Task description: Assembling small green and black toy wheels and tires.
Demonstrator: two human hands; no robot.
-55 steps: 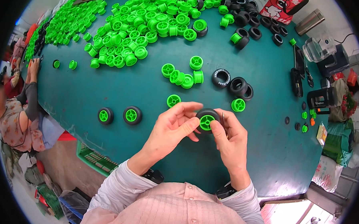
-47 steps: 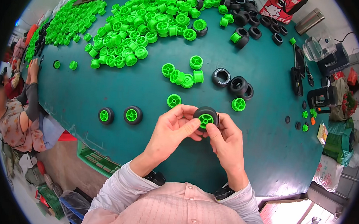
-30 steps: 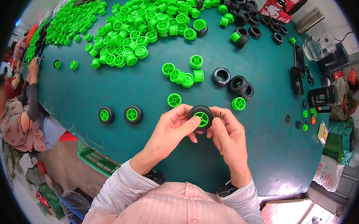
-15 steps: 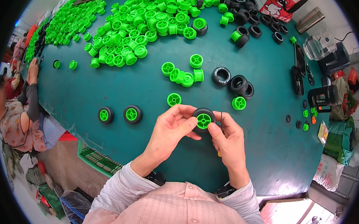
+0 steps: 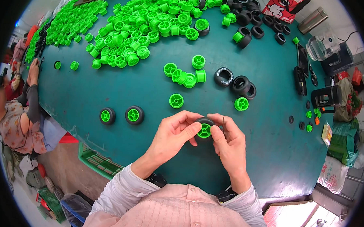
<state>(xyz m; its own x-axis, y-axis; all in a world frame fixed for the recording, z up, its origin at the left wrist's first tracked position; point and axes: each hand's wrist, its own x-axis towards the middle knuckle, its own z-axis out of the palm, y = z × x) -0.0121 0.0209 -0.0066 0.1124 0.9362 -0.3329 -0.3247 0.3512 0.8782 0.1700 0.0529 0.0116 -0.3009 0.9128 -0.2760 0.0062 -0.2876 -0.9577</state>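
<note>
Both hands hold one toy wheel [image 5: 204, 130], a black tire around a green spoked rim, just above the table. My left hand [image 5: 171, 135] is closed on its left side, thumb pressed at the rim's edge. My right hand [image 5: 229, 142] grips the right side with thumb and fingers. A thin dark rod [image 5: 224, 122] also sticks up from the right hand; its lower part is hidden. Left of my hands stand two toy wheels with tires, one [image 5: 134, 115] closer and one [image 5: 107, 116] farther. A loose green rim [image 5: 176, 100] lies just beyond my left hand.
Green rims [image 5: 145, 26] are heaped across the table's far side, with black tires [image 5: 244, 18] at the far right. Several loose rims and tires [image 5: 224, 77] lie mid-table. Scissors [image 5: 313, 74] are at the right edge. Another person's arm [image 5: 32, 90] rests at the left edge.
The wheel has moved slightly down and toward me, its rim now tilted differently. My fingers have shifted over the top of the tire.
</note>
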